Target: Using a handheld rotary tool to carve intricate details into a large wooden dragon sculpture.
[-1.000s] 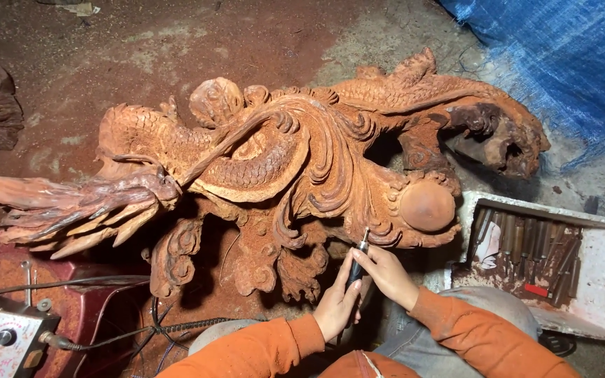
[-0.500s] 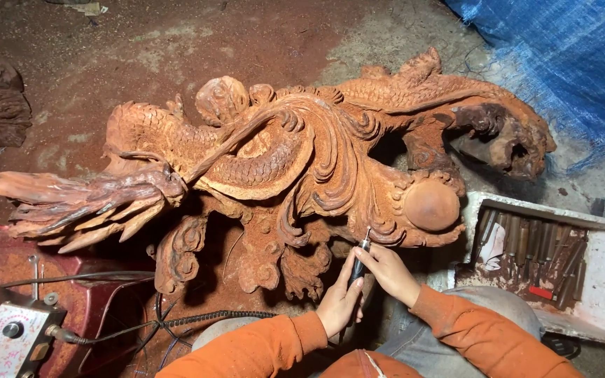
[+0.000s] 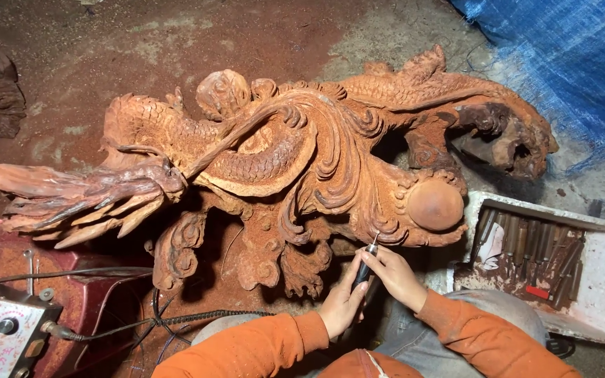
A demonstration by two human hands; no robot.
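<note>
Large reddish wood carving [image 3: 281,168] lies on the dirt floor [image 3: 141,42]: a scaled, dragon-like body with curling scrolls, a spiky tail end pointing left, a smooth round ball [image 3: 434,205] low on its right side. Red dust covers the floor around it.

Both hands work at the carving's lower edge, just left of the ball. Right hand [image 3: 395,274] is closed around a thin dark rotary tool [image 3: 365,264], pen-style, its tip touching the wood under a scroll. Left hand [image 3: 342,306] is curled against the tool's lower shaft, fingers wrapped on it, steadying. Orange sleeves [image 3: 246,346] on both arms; grey trousers show below.

Right of the hands, a shallow white tray [image 3: 596,308] sits on the floor, filled with dark chisels [image 3: 526,241] lying side by side. Blue tarpaulin [image 3: 561,56] hangs in the upper right corner. At lower left, a small white control box [image 3: 5,336] with a knob rests on a red machine [image 3: 71,294]; a black cable [image 3: 197,316] runs from it toward the person.
</note>
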